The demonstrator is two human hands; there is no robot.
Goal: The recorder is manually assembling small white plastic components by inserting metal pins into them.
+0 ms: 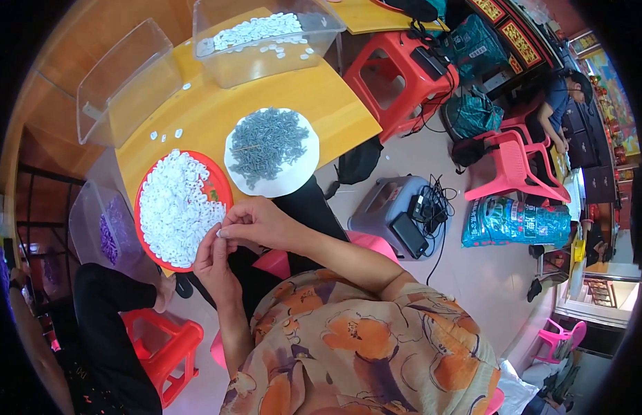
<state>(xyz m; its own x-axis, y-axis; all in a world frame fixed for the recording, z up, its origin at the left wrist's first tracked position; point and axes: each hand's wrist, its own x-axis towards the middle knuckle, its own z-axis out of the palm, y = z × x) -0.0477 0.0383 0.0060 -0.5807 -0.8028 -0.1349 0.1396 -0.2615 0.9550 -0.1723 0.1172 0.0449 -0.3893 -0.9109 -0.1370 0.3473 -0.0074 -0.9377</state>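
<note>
My left hand (pixel 217 268) and my right hand (pixel 260 224) meet at the near right rim of a red tray (pixel 219 173). Their fingertips are pinched together around a small white piece (pixel 219 234), mostly covered by the fingers. Heaped in the tray are many small white plastic pieces (pixel 175 207), rounded and with openings. Beyond my right hand, a white plate (pixel 303 168) carries a pile of small grey, pin-like pieces (pixel 269 142). A thin tan stick (pixel 246 147) lies on that pile.
A clear plastic bin (pixel 265 66) with white pieces stands at the yellow table's (pixel 341 114) far side, beside a clear lid (pixel 127 83). Purple pieces fill part of another bin (pixel 106 225) at left. Another person's leg (pixel 113 311) is near a red stool (pixel 165 353).
</note>
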